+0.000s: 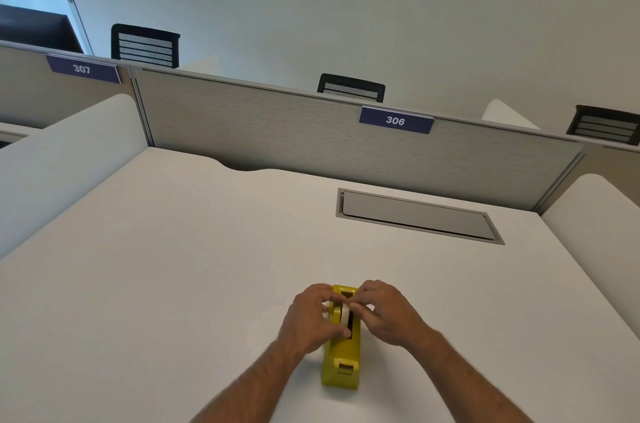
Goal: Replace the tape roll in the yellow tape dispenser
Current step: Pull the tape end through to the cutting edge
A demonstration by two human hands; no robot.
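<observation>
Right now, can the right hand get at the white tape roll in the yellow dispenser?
Probably yes. The right hand already has its fingertips at the tape roll, which stands exposed in the open top of the yellow tape dispenser. The left hand grips the other side and does not block it.

Grey cable hatch (417,216) set in white desk (173,266).

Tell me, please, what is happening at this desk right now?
A person is working with both bare hands on a yellow plastic tape dispenser that stands on the white desk. The left hand and the right hand both pinch a white tape roll sitting edge-up in the dispenser's slot. Whether the roll is going in or coming out cannot be told from this view. A closed grey cable hatch lies further back.
</observation>
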